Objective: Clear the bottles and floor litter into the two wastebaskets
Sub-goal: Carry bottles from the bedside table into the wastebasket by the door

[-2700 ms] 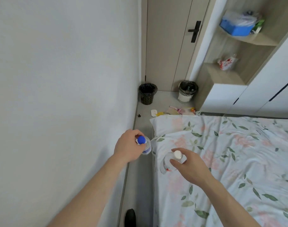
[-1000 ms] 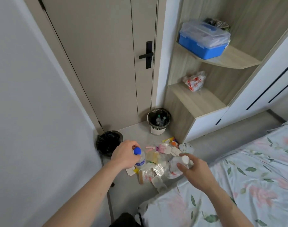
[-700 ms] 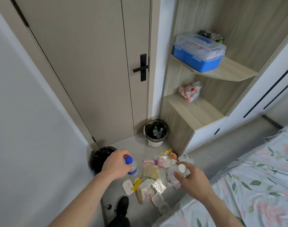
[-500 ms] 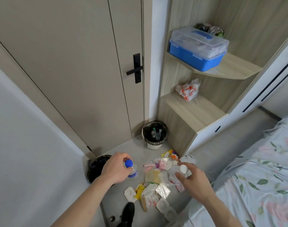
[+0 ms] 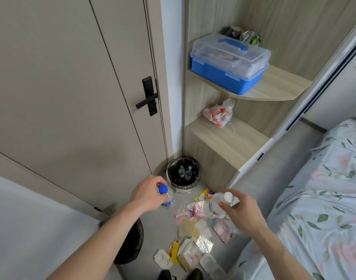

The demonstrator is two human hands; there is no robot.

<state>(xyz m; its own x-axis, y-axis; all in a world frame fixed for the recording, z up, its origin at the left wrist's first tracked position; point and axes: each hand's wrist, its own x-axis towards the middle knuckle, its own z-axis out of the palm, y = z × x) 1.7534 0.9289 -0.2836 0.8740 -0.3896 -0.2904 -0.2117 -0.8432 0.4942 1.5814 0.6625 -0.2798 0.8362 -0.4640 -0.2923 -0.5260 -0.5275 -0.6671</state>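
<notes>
The white wastebasket (image 5: 183, 176) with the black liner sits in the corner at 12 o'clock from the hands, with at least two bottles standing in it. The black wastebasket (image 5: 130, 245) is at 7 o'clock, mostly hidden under the left forearm, so can't tell what's in it. Left hand (image 5: 147, 196) is wrapped around the blue-capped bottle (image 5: 165, 196), right hand (image 5: 240, 211) pinches the white-capped bottle (image 5: 217, 205) near its neck. Floor litter (image 5: 195, 237) is spread at 6 o'clock below the hands. Compared to half a second back, the white basket looks closer and both bottles are higher in view.
</notes>
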